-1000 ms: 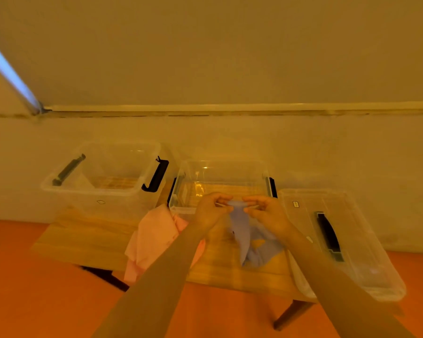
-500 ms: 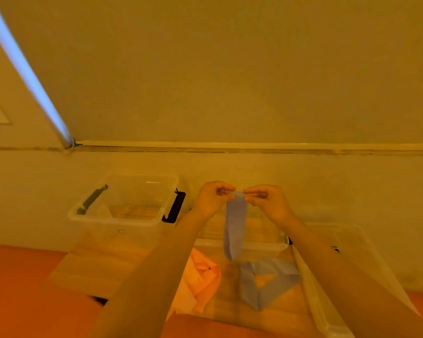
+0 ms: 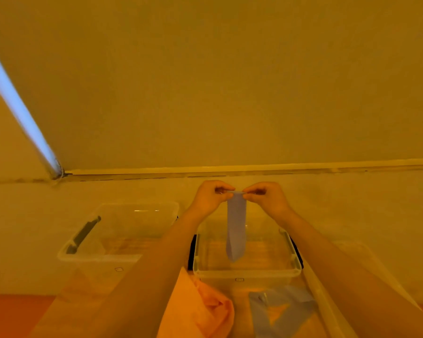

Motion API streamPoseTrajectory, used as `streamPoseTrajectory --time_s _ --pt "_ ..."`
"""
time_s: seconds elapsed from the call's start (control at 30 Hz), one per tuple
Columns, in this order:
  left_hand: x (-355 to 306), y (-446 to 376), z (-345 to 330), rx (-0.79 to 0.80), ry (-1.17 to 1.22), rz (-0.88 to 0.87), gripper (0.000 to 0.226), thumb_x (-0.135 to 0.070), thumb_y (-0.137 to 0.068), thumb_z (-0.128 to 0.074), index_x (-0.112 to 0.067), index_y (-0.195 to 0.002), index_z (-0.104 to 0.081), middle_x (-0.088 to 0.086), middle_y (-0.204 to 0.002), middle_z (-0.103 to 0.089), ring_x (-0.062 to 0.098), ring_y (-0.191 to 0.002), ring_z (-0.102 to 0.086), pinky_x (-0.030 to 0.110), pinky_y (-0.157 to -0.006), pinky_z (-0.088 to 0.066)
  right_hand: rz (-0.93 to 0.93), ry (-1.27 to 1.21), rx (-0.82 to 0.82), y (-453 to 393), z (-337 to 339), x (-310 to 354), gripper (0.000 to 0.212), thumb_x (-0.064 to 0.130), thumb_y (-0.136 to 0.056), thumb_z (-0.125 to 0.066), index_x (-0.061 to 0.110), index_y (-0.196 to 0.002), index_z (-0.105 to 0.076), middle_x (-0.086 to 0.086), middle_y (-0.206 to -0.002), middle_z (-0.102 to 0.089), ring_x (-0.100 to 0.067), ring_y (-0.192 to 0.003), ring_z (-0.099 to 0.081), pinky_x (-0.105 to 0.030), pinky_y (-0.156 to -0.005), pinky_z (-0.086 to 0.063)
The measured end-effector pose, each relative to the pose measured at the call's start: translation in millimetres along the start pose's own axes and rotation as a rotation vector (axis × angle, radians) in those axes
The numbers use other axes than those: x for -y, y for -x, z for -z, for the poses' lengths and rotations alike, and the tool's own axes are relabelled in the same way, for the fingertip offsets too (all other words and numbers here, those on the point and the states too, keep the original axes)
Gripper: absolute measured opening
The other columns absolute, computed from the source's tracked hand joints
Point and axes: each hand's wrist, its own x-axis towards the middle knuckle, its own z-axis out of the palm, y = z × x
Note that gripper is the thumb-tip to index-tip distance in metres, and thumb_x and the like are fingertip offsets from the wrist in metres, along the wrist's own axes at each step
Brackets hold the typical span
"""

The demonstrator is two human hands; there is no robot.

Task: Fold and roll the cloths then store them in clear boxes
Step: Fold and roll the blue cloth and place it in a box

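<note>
The fingers (image 3: 224, 191) of the left hand (image 3: 209, 197) and those of the right hand (image 3: 266, 197) are curled in tight pinches on the two top corners of a narrow, folded pale blue cloth strip (image 3: 236, 228). Both hands are raised side by side in front of the wall, close together, with the strip's top edge stretched between them. The strip hangs straight down, free of the table, its pointed lower end dangling over the open clear plastic box in the middle (image 3: 246, 270).

A second clear plastic box with a dark handle (image 3: 95, 254) stands to the left, partly hidden by the left forearm. A clear plastic lid (image 3: 327, 289) lies along the right side, mostly behind the right forearm. In front of the middle box, on the wooden table (image 3: 239, 311), a crumpled pink-orange cloth (image 3: 205, 311) lies at the left and another pale blue cloth (image 3: 279, 311), loosely spread, lies just to its right. A bright blue-white light tube (image 3: 15, 106) runs diagonally across the upper left wall.
</note>
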Motion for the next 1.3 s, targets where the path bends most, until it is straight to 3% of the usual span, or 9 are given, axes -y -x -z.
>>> streamPoseTrajectory --time_s 0.17,0.33,0.43,0.6,0.77,0.87,1.0,1.13,1.3 --pt "-1.2 -15.8 20.8 0.022 0.016 -0.036 0.018 -0.009 -0.084 -0.067 -0.003 -0.101 -0.071 0.010 -0.101 -0.069 0.011 -0.086 -0.059 0.013 -0.070 -0.045 -0.012 -0.074 -0.025 -17.9 -10.6 15.2 0.015 -0.002 -0.077 -0.071 -0.002 -0.092 -0.070 -0.007 -0.087 -0.066 -0.008 -0.074 -0.060 -0.008 -0.064 -0.049" --pt "-0.3 -35.2 43.1 0.009 0.039 -0.107 0.015 -0.006 -0.082 -0.068 -0.001 -0.096 -0.072 0.010 -0.096 -0.069 0.009 -0.081 -0.060 0.017 -0.074 -0.047 -0.055 -0.233 0.010 -31.1 -21.3 31.4 0.014 -0.004 -0.082 -0.064 0.010 -0.079 -0.061 -0.010 -0.073 -0.064 -0.013 -0.066 -0.063 -0.027 -0.065 -0.053" --pt "5.6 -41.5 57.0 0.047 0.095 -0.129 0.014 0.000 -0.083 -0.065 0.002 -0.097 -0.069 0.010 -0.089 -0.066 -0.004 -0.066 -0.062 0.010 -0.065 -0.050 -0.026 -0.230 0.008 -34.8 -28.8 40.8 0.008 -0.001 -0.083 -0.064 0.007 -0.085 -0.064 -0.007 -0.074 -0.067 -0.006 -0.064 -0.067 -0.025 -0.061 -0.057" --pt "8.7 -40.0 70.0 0.062 0.201 -0.102 0.015 0.000 -0.085 -0.062 0.000 -0.100 -0.068 0.006 -0.080 -0.065 -0.007 -0.053 -0.060 0.009 -0.052 -0.044 -0.031 -0.299 -0.042 -33.6 -43.1 53.2 0.014 -0.002 -0.083 -0.064 0.005 -0.095 -0.067 -0.008 -0.080 -0.070 -0.009 -0.067 -0.070 -0.021 -0.058 -0.056" --pt "14.8 -36.9 75.4 0.084 0.339 -0.023 0.018 -0.011 -0.088 -0.062 -0.028 -0.089 -0.070 -0.004 -0.089 -0.068 0.011 -0.081 -0.064 0.032 -0.074 -0.052 -0.066 -0.367 -0.062 -25.9 -49.5 56.5 0.013 0.003 -0.085 -0.063 0.013 -0.090 -0.069 -0.006 -0.089 -0.071 -0.017 -0.079 -0.071 -0.028 -0.065 -0.059" --pt "14.8 -34.4 74.9 0.110 0.466 0.024 0.018 -0.009 -0.087 -0.062 -0.026 -0.088 -0.070 0.001 -0.097 -0.068 0.022 -0.097 -0.063 0.040 -0.085 -0.052 -0.077 -0.376 -0.047 -24.9 -50.4 58.2 0.012 0.004 -0.086 -0.062 0.013 -0.092 -0.068 -0.007 -0.091 -0.071 -0.016 -0.081 -0.071 -0.027 -0.064 -0.058" --pt "13.2 -35.7 75.1 0.093 0.480 0.051 0.015 -0.011 -0.086 -0.064 -0.024 -0.086 -0.071 0.001 -0.093 -0.069 0.023 -0.096 -0.063 0.041 -0.086 -0.052 -0.082 -0.333 -0.033 -28.3 -49.1 60.7 0.011 0.004 -0.086 -0.062 0.011 -0.093 -0.067 -0.010 -0.090 -0.071 -0.016 -0.077 -0.071 -0.026 -0.062 -0.058" --pt "7.8 -39.0 77.3 0.057 0.387 0.045 0.012 -0.014 -0.085 -0.067 -0.026 -0.086 -0.069 -0.006 -0.084 -0.069 0.010 -0.076 -0.063 0.031 -0.072 -0.049 -0.068 -0.256 -0.001 -36.4 -44.0 66.3 0.012 0.005 -0.087 -0.061 0.012 -0.096 -0.065 -0.005 -0.089 -0.071 -0.012 -0.075 -0.071 -0.024 -0.062 -0.058" --pt "-1.9 -46.4 81.1 0.035 0.319 0.012 0.013 -0.008 -0.084 -0.067 -0.010 -0.096 -0.068 -0.003 -0.078 -0.066 0.004 -0.065 -0.060 0.016 -0.057 -0.044 -0.051 -0.227 0.040 -47.9 -38.2 71.9 0.014 0.001 -0.089 -0.058 0.005 -0.101 -0.063 -0.007 -0.086 -0.069 -0.008 -0.069 -0.069 -0.021 -0.060 -0.057"
